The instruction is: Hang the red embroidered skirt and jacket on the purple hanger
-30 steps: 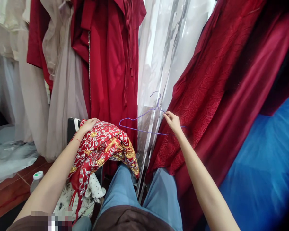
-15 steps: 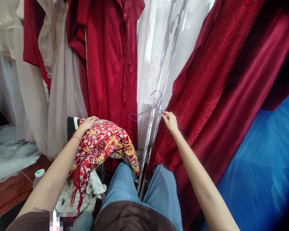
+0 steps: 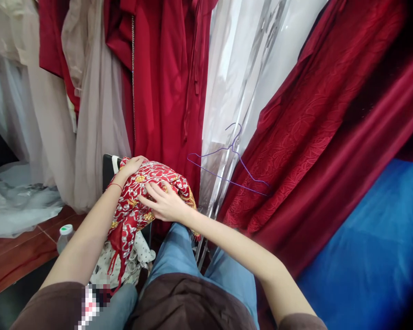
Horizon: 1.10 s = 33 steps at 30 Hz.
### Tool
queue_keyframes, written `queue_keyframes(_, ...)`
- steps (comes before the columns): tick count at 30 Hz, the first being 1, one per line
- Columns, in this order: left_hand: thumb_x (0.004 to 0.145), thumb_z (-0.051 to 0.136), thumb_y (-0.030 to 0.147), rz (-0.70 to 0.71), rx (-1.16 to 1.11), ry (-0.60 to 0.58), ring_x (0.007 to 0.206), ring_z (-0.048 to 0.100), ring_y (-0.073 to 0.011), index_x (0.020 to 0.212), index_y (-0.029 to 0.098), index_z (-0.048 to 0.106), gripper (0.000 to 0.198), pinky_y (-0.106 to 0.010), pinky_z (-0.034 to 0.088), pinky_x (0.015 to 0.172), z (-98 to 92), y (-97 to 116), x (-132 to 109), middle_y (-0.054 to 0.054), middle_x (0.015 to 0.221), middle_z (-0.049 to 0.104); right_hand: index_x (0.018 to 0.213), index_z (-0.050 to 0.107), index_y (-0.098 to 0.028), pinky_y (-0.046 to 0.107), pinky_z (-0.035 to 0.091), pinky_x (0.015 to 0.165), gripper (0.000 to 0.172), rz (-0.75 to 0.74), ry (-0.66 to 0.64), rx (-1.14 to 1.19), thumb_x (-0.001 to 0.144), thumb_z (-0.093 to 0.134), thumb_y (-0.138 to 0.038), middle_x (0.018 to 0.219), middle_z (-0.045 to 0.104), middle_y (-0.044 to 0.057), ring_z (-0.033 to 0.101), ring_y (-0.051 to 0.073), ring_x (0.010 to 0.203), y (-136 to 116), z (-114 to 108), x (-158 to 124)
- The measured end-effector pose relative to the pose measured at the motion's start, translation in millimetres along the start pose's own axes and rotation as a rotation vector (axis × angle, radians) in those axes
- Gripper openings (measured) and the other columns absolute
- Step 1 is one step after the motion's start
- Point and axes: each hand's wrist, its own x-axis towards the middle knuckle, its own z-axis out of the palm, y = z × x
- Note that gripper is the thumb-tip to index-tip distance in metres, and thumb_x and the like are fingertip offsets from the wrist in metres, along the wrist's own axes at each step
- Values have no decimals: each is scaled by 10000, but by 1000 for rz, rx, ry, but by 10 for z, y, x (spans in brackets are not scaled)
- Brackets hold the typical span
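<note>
A red garment point(image 3: 151, 181) with silver and gold embroidery lies bunched over my raised knee, beside a dark chair back. My left hand point(image 3: 135, 166) rests on its upper edge, fingers stretched out over the cloth. Lower down, my right hand point(image 3: 165, 201) lies across the embroidery with its fingers spread. To the right, apart from both hands, is a purple wire hanger point(image 3: 231, 147) in front of the metal rack posts and a red dress. What supports the hanger cannot be made out.
Red dresses point(image 3: 158, 82) and pale tulle gowns point(image 3: 99, 114) hang ahead and to the left. A patterned red dress point(image 3: 306, 151) and a blue gown point(image 3: 358, 247) fill the right. A bottle point(image 3: 65, 238) and dotted white cloth point(image 3: 139, 250) are low left, near the chair back point(image 3: 108, 167).
My right hand has let go of the purple hanger and moved left onto the embroidered garment. My left hand stays on the garment. The view has shifted slightly.
</note>
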Motion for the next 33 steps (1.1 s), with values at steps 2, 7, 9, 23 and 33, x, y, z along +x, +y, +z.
queue_keyframes(2,806,386,393,5,-7,-20,1108,648,-247,883,181,695,382,-346,438,1092,-10,12,-4,-82,1080,746,1409,460,-182,602,323,1127,468,-2,-7,-23,946,518,-209,1509,466,209,396,332,1412,-146,163,160)
queue_keyframes(7,809,450,394,-13,-91,-110,1136,641,-239,957,161,701,373,-328,437,1099,-126,70,-17,-87,1139,735,1304,540,-229,592,395,1074,310,50,-19,-7,997,507,-254,1460,524,184,471,316,1346,-10,240,383)
queue_keyframes(9,813,473,374,-23,-105,-147,1165,627,-235,962,171,716,350,-324,415,1125,-180,101,-4,-70,1162,734,1228,582,-229,558,412,1056,246,86,-34,7,1024,451,-268,1480,505,177,484,310,1334,50,179,490)
queue_keyframes(23,924,403,605,-480,-315,-402,1000,711,-327,968,152,760,578,-434,549,946,-543,354,-12,-115,971,782,848,571,-184,261,405,704,234,981,560,490,970,414,-306,716,562,-2,524,146,694,977,-612,206)
queue_keyframes(33,813,577,712,500,111,-484,1455,401,-338,1489,301,474,798,-431,357,1196,-76,1371,-1475,-58,1537,485,758,505,-221,293,437,704,227,1726,880,-76,918,407,-349,745,617,62,565,195,710,444,-925,-1308)
